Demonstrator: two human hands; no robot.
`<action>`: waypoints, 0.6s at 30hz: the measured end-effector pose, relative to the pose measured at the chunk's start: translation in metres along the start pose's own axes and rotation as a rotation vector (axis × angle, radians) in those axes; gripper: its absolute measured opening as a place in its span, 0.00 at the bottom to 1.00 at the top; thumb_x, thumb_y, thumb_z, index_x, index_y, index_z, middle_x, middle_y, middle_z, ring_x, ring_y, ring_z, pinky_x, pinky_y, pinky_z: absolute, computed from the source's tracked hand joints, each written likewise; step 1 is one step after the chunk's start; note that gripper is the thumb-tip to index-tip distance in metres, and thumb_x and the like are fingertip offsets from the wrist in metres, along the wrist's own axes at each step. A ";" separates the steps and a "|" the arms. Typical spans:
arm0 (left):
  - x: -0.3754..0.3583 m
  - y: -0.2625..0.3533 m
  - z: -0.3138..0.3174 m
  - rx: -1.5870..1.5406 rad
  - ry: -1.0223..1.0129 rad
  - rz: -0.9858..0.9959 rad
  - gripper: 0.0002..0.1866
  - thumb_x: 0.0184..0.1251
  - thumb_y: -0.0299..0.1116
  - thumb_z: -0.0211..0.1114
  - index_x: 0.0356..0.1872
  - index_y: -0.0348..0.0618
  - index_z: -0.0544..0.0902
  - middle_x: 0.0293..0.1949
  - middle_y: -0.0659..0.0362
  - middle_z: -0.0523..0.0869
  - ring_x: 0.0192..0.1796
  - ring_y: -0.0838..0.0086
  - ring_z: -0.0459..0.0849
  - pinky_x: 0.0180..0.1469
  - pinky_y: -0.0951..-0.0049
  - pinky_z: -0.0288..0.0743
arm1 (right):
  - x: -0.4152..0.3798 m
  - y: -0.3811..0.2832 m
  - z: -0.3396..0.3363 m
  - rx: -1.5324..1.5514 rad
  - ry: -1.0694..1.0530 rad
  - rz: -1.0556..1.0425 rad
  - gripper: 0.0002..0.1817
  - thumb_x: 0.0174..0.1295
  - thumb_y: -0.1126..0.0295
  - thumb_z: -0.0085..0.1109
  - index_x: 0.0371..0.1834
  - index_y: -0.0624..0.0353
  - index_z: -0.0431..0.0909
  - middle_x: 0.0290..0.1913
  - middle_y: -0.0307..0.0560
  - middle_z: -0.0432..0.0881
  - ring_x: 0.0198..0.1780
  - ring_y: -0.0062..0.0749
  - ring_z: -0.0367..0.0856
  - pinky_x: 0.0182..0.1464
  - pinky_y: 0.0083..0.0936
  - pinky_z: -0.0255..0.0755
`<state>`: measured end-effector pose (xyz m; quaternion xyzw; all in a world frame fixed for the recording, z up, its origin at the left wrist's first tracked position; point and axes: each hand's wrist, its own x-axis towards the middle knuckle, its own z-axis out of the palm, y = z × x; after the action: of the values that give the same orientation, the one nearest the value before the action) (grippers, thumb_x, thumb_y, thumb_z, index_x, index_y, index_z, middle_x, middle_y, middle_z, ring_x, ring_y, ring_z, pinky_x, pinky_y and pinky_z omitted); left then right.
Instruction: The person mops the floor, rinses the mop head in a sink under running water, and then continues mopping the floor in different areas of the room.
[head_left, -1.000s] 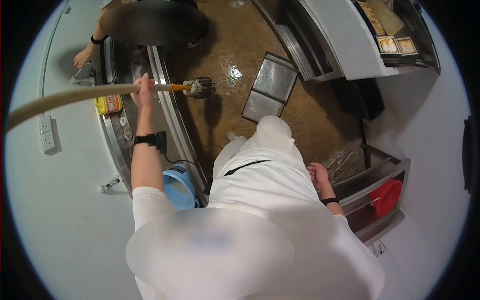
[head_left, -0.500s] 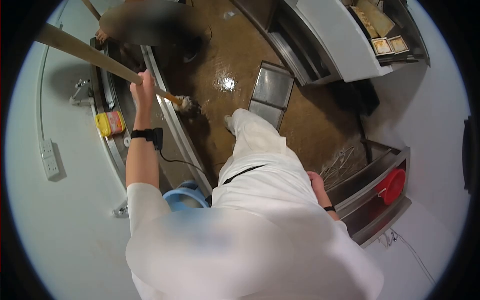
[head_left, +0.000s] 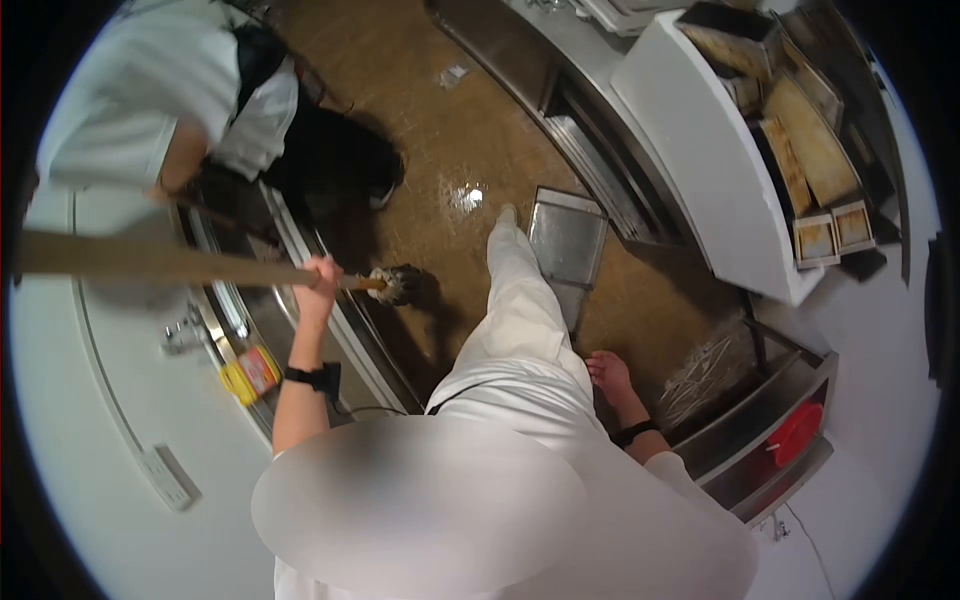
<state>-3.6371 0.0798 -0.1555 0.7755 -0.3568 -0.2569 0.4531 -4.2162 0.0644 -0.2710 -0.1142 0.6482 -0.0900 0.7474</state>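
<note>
My left hand point(head_left: 318, 286) is wrapped round the wooden handle of a mop point(head_left: 180, 262), which slants down from the left. The mop's grey head point(head_left: 399, 285) rests on the wet brown floor, just beyond the metal counter's edge. On the other side, my right hand point(head_left: 610, 374) hangs beside my white trousers, with its fingers a little apart and nothing in it. Two metal trays point(head_left: 567, 238) lie on the floor in front of my legs.
A co-worker point(head_left: 190, 110) in white and black stands at the upper left. A yellow container point(head_left: 251, 374) sits on the left counter. A red bucket point(head_left: 797, 434) is in the right sink unit. Baking tins point(head_left: 808, 130) are stacked at the upper right.
The view has shifted. My left hand and the mop handle appear lower, the handle closer to level. My right hand has come out from beside my hip. More of the co-worker shows.
</note>
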 end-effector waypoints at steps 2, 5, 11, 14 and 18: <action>0.035 0.008 0.024 -0.074 -0.023 -0.050 0.15 0.65 0.30 0.58 0.18 0.37 0.76 0.18 0.60 0.77 0.24 0.79 0.75 0.29 0.75 0.70 | 0.013 -0.028 0.022 0.093 0.082 0.039 0.09 0.59 0.72 0.48 0.42 0.56 0.74 0.35 0.41 0.81 0.33 0.26 0.78 0.36 0.24 0.73; 0.095 0.022 0.058 0.056 -0.050 -0.046 0.15 0.65 0.31 0.59 0.18 0.38 0.75 0.18 0.61 0.76 0.24 0.78 0.74 0.30 0.74 0.69 | 0.014 -0.067 0.042 0.175 0.101 0.075 0.10 0.59 0.72 0.46 0.42 0.57 0.74 0.36 0.41 0.80 0.36 0.28 0.78 0.39 0.24 0.73; 0.240 0.068 0.105 0.058 -0.114 0.022 0.17 0.65 0.32 0.60 0.16 0.39 0.72 0.14 0.62 0.74 0.19 0.79 0.72 0.24 0.75 0.67 | 0.001 -0.164 0.073 0.207 0.148 0.110 0.11 0.60 0.72 0.44 0.43 0.57 0.74 0.34 0.41 0.80 0.31 0.26 0.78 0.33 0.20 0.73; 0.321 0.075 0.123 0.018 -0.075 0.071 0.16 0.64 0.32 0.60 0.16 0.38 0.73 0.14 0.61 0.76 0.20 0.78 0.75 0.26 0.74 0.69 | 0.014 -0.189 0.078 0.259 0.206 0.063 0.09 0.61 0.71 0.44 0.42 0.57 0.74 0.32 0.42 0.80 0.30 0.25 0.78 0.30 0.20 0.73; 0.433 0.076 0.138 -0.055 0.015 0.093 0.14 0.59 0.33 0.59 0.17 0.36 0.77 0.14 0.59 0.77 0.20 0.75 0.77 0.26 0.73 0.69 | 0.044 -0.197 0.082 0.340 0.111 -0.071 0.08 0.61 0.70 0.46 0.40 0.56 0.74 0.30 0.42 0.80 0.28 0.25 0.77 0.27 0.21 0.72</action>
<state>-3.4951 -0.3577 -0.1837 0.7472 -0.3818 -0.2397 0.4884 -4.1259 -0.1327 -0.2451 -0.0039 0.6597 -0.2305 0.7153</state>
